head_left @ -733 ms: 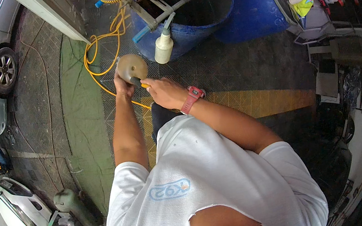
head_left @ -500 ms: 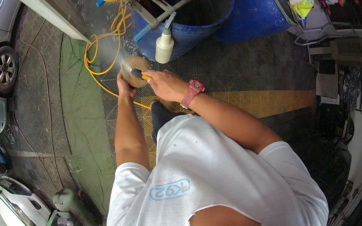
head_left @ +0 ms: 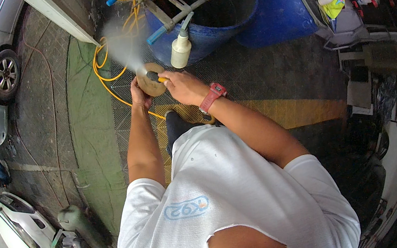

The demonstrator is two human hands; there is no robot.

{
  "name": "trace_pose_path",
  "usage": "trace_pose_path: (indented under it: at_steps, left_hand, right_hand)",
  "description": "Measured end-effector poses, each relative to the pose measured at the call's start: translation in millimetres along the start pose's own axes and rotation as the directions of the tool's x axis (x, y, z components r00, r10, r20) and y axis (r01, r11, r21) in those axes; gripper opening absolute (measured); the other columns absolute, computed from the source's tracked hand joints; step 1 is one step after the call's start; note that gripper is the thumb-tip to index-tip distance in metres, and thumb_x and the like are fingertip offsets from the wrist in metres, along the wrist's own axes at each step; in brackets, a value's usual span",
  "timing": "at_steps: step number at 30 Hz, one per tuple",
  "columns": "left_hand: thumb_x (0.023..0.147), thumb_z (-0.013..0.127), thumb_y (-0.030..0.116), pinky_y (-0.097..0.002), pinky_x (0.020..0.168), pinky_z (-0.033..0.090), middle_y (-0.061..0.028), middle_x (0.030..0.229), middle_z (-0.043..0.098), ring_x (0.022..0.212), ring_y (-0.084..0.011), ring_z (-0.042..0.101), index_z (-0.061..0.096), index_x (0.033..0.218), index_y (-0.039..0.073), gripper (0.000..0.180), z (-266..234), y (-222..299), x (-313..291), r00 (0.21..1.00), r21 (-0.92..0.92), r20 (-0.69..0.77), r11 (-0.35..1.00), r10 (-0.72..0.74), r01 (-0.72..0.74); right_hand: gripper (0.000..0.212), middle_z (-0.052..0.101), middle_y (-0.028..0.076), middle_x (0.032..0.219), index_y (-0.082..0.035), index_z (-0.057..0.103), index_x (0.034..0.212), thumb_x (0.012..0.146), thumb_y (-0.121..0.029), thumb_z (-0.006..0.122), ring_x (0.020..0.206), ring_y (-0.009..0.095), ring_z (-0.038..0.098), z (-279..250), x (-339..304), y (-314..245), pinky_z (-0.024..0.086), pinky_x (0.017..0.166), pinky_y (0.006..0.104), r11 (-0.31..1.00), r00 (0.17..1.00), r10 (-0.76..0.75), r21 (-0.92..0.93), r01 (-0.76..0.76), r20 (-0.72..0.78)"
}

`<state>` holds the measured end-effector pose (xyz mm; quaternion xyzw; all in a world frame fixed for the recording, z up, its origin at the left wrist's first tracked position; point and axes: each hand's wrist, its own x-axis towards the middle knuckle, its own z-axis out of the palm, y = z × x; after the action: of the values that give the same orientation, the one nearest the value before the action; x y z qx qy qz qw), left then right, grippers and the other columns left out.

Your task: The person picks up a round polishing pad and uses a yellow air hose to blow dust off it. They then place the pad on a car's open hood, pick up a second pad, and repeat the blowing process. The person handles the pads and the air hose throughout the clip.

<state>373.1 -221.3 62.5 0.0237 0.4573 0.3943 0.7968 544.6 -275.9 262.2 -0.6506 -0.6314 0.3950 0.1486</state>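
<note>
Disc (head_left: 157, 89) and tool (head_left: 152, 75) shift slightly right; the white spray (head_left: 125, 45) thickens.
On my remote view, the left hand (head_left: 140, 97) grips the disc's rim, near the blue barrel (head_left: 207, 42). The disc looks round and dull tan, partly covered by the tool's black head. I see the right hand (head_left: 184, 86) clenched around the tool's yellow handle.

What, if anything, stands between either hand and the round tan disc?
Nothing visible blocks the left hand, which holds the round tan disc at its left side. Between the right hand and the disc's face is only the black-and-yellow tool it holds; white mist spreads up and left beyond both hands.
</note>
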Motion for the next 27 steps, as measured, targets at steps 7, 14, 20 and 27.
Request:
trace_pose_path:
  at_steps: [7,14,20,27]
  left_hand:
    - [0.106,0.035,0.038,-0.0516,0.099,0.057,-0.0168,0.131,0.065,0.118,-0.0363,0.065,0.057,0.136,0.004,0.05,-5.9,-3.7,7.4,0.987,-0.176,0.134,0.982,0.092,-0.068]
    - [0.108,0.032,0.051,-0.055,0.106,0.052,-0.0179,0.144,0.057,0.128,-0.038,0.058,0.051,0.145,0.005,0.061,-11.8,8.4,3.7,0.994,-0.288,0.062,0.955,0.093,-0.071]
    - [0.106,0.035,0.063,-0.0537,0.108,0.049,-0.0155,0.146,0.056,0.134,-0.0352,0.055,0.051,0.148,0.01,0.07,-3.5,13.7,-7.6,0.999,-0.032,0.051,0.999,0.019,-0.017]
    - [0.108,0.03,0.058,-0.0539,0.109,0.048,-0.0135,0.146,0.057,0.133,-0.0342,0.056,0.051,0.147,0.009,0.066,-1.3,-1.1,-7.1,0.998,-0.004,0.06,1.0,-0.018,0.018]
  right_hand:
    - [0.039,0.071,0.027,0.113,-0.006,0.063,0.135,0.1,-0.019,0.051,0.103,0.043,0.069,17.0,-20.7,-2.6,0.054,0.095,0.0536,0.994,0.996,-0.09,-0.064,0.091,0.031]
    - [0.039,0.069,0.026,0.12,-0.002,0.061,0.135,0.101,-0.016,0.047,0.108,0.044,0.067,13.0,-28.1,15.6,0.05,0.1,0.0534,0.998,0.998,-0.019,-0.065,0.022,0.056]
    - [0.039,0.068,0.024,0.128,-0.002,0.061,0.136,0.103,-0.019,0.047,0.117,0.042,0.064,-3.8,-18.5,19.3,0.05,0.104,0.0496,0.999,0.999,0.036,0.001,-0.036,-0.019]
    - [0.04,0.066,0.024,0.13,-0.004,0.059,0.138,0.104,-0.02,0.047,0.119,0.043,0.063,8.0,-18.4,-1.6,0.048,0.105,0.0506,0.999,0.999,-0.024,-0.045,0.026,0.04]
